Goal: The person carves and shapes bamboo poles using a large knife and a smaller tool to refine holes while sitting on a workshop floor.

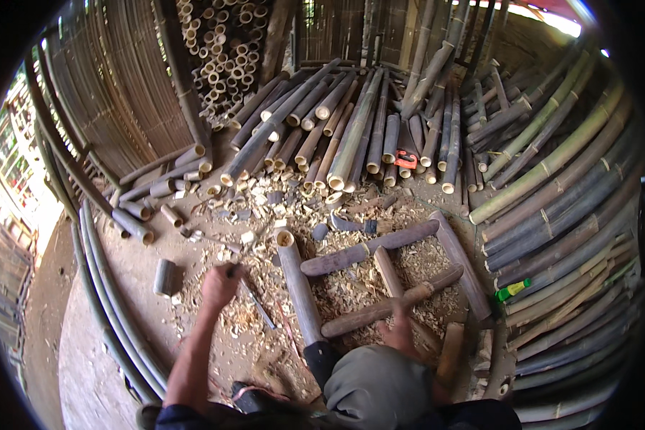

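Note:
My left hand is closed above the chip-covered floor, with a dark end of something showing at its fingers. I cannot make out what it holds. Beside it lies a thin tool with a metal blade. In front of me is a bamboo frame: a left post, a far rail, a near rail and a right post. A lighter bamboo piece slants under the near rail. My right hand is at that rail, blurred, its fingers partly hidden. My knee is beside the frame.
Wood chips cover the floor around the frame. Stacked bamboo poles lie beyond, with an orange-handled saw among them. Long poles line the right side, a green bottle beside them. A short bamboo piece stands left.

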`<state>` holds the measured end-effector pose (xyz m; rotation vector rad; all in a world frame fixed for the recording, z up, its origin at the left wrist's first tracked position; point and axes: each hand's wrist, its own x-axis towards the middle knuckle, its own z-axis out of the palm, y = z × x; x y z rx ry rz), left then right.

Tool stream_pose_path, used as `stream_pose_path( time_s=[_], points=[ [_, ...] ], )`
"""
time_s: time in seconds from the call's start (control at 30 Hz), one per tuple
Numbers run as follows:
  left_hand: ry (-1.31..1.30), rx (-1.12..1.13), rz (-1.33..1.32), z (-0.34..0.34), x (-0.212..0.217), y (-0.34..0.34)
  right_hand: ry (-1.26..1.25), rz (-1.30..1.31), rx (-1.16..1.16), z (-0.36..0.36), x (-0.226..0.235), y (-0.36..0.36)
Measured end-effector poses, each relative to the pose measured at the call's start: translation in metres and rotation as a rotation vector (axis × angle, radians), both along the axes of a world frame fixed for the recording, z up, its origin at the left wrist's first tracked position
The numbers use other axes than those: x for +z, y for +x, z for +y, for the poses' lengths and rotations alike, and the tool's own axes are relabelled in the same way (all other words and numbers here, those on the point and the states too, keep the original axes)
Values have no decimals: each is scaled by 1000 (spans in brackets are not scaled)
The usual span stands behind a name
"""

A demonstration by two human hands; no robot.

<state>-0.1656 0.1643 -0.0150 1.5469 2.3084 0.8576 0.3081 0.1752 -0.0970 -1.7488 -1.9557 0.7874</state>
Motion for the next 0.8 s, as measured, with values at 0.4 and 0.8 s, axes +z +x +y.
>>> stream_pose_path(
  time_s=[0.4,0.8],
  points=[
    [-161,-255,-122,0,-12,-49,-301,-725,-609,-42,6,176],
    [-549,-480,-37,20,-99,-33,-423,553,-615,-19,61,174]
  ],
)
